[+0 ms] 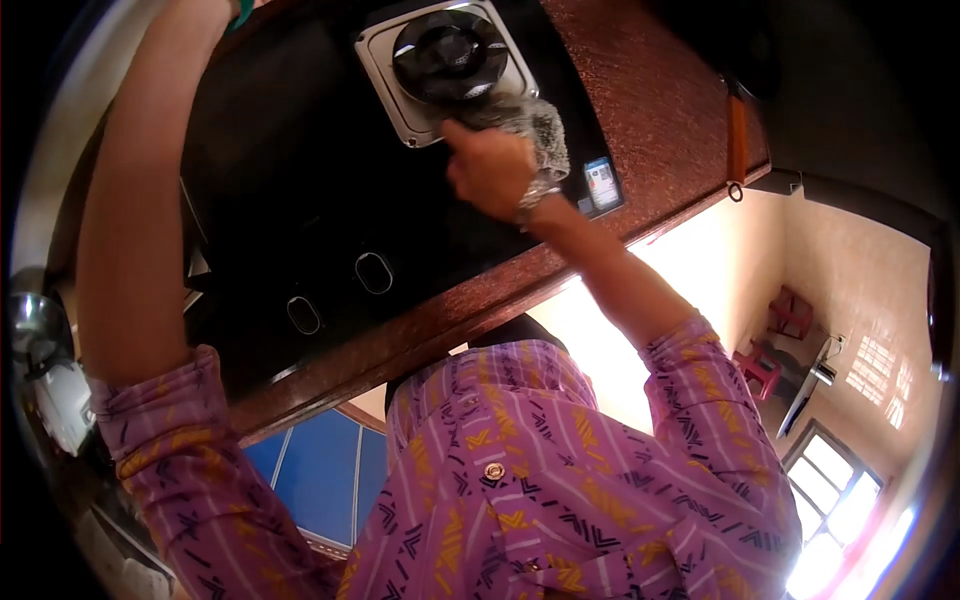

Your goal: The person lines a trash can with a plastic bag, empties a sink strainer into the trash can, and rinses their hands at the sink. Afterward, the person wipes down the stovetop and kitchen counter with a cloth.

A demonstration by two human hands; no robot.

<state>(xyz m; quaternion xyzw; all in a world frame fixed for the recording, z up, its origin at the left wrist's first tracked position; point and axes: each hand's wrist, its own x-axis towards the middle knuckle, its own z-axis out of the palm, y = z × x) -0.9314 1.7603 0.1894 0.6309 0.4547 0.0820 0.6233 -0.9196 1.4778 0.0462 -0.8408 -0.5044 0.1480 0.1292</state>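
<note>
My right hand is closed on a grey fuzzy cloth, beside the lower right corner of a square metal burner plate. A round black burner sits in the middle of that plate. The plate lies on a black glass cooktop with two oval outlines near its front edge. My left arm reaches up past the left side of the cooktop. A green band shows at its wrist, and the left hand itself is cut off by the top of the frame.
The cooktop rests on a reddish-brown counter. A label is at the cooktop's right corner. Metal vessels stand at the far left. Blue panels show below the counter. Red chairs and a window are at the right.
</note>
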